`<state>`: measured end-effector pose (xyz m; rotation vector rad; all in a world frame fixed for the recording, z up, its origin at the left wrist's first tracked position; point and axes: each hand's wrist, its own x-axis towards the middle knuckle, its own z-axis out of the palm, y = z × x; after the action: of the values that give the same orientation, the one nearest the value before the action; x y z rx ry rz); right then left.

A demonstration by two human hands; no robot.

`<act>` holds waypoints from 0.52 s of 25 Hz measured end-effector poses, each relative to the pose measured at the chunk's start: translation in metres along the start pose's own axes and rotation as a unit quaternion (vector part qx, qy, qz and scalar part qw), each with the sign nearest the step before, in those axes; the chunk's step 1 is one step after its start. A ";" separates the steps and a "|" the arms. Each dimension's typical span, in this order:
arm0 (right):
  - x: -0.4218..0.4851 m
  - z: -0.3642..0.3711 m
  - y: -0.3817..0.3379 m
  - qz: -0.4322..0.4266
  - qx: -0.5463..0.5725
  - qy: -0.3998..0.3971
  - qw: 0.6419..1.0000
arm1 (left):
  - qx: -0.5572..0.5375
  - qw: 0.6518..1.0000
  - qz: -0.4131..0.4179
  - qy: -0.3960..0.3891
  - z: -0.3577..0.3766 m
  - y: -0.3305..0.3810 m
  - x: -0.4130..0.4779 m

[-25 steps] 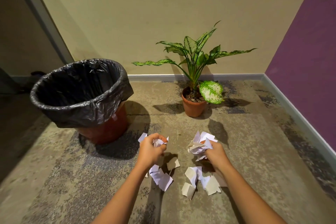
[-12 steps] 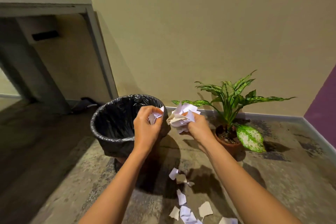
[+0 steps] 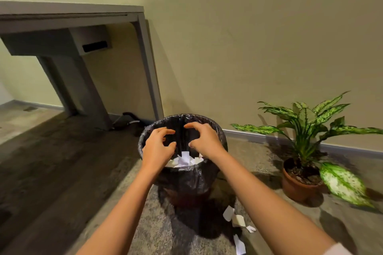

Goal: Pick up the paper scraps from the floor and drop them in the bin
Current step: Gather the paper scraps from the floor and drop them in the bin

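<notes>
A round bin (image 3: 215, 128) lined with a black plastic bag stands on the floor in the middle of the head view. Both hands hover over its mouth. My left hand (image 3: 158, 147) has its fingers spread and holds nothing. My right hand (image 3: 204, 141) is likewise open and empty, close beside the left. White paper scraps (image 3: 185, 160) lie inside the bin below the hands. Several more paper scraps (image 3: 237, 220) lie on the floor in front of the bin, to its right.
A potted plant (image 3: 300, 182) with long speckled leaves stands on the floor to the right of the bin. A grey desk (image 3: 68, 18) is against the wall at the back left, with dark cables (image 3: 130, 118) beneath it. The floor is mottled carpet.
Both hands rose from the floor with scraps, moved over the bin and opened. The scraps they held now lie inside the bin.
</notes>
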<state>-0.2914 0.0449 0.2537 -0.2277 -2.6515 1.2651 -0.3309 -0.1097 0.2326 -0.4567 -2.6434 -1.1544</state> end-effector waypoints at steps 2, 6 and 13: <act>-0.004 0.002 0.005 -0.013 -0.003 -0.019 1.000 | 0.011 1.000 0.001 -0.021 0.004 -0.003 -0.003; -0.016 -0.005 0.019 -0.039 0.023 -0.025 0.999 | 0.054 0.998 0.021 -0.027 0.016 0.005 -0.012; -0.051 -0.043 0.058 -0.024 0.060 0.102 0.993 | 0.054 0.988 0.141 0.013 0.035 0.048 -0.044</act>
<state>-0.2281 0.1021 0.2296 -0.2595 -2.3869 1.3055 -0.2747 -0.0611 0.2273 -0.7580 -2.5007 -0.9189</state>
